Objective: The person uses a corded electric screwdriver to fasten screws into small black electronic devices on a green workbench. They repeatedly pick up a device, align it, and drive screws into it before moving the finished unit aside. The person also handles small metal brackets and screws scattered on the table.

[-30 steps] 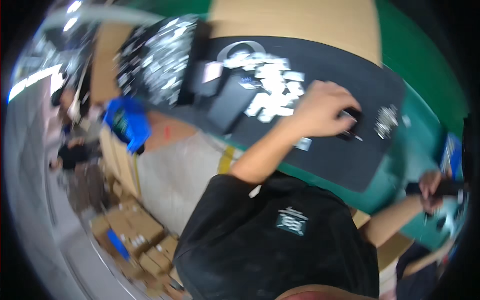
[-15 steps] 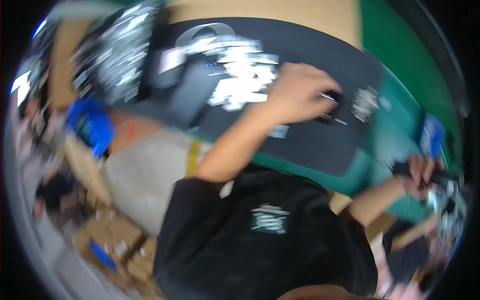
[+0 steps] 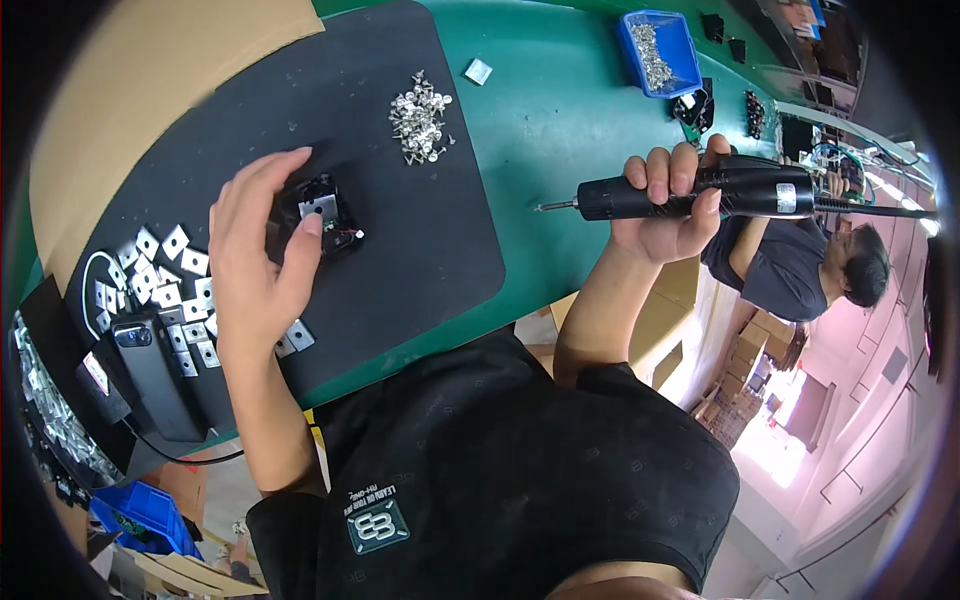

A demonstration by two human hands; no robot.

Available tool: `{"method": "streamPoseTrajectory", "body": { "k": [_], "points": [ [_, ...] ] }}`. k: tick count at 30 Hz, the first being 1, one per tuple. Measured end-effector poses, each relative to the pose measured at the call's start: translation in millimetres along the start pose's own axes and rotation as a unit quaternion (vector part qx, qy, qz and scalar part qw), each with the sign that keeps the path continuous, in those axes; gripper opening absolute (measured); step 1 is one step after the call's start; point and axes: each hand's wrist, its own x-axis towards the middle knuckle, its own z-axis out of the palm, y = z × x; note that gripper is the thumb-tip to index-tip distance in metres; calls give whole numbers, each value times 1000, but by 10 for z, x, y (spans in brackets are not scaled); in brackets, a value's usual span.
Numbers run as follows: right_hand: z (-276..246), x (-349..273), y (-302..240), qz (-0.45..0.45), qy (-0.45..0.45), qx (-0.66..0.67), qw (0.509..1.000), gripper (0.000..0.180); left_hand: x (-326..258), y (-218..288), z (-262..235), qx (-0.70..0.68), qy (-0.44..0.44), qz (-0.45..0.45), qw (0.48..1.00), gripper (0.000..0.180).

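My left hand (image 3: 255, 255) rests on a small black part (image 3: 322, 215) with a silver plate on top, pinning it to the black mat (image 3: 400, 250). My right hand (image 3: 672, 205) grips a black electric screwdriver (image 3: 700, 195) held level over the green table (image 3: 560, 110), its bit pointing left toward the mat. A heap of silver screws (image 3: 420, 120) lies on the mat beyond the part. Several square silver plates (image 3: 165, 290) are spread on the mat to the left of my left hand.
A blue bin of screws (image 3: 660, 50) stands at the far side of the table. A black rectangular device (image 3: 150, 370) lies at the mat's left end. Another person (image 3: 800, 265) works to the right. Cardboard (image 3: 150, 60) lies beyond the mat.
The view swung sharply, so the mat and table now fill the upper left. My left hand stays on the small black part. The right hand with the screwdriver has come in over the table.
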Motion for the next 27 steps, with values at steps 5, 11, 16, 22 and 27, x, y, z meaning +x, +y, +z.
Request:
{"method": "streamPoseTrajectory", "body": {
  "k": [5,11,16,22,27],
  "points": [
    [205,-26,16,2,-35,93,995,54,-59,81,-72,17,106,149,983,34],
    [594,76,-52,37,-178,165,970,56,-271,465,161,-11,29,210,977,30],
    [830,93,-33,56,-185,219,956,51,-389,558,326,-25,4,177,984,38],
    [887,84,9,60,-208,240,946,51,-413,592,415,-84,-13,193,978,33],
    [863,34,5,48,-210,246,945,52,-455,576,491,-105,-5,225,969,27]
  ]
}}
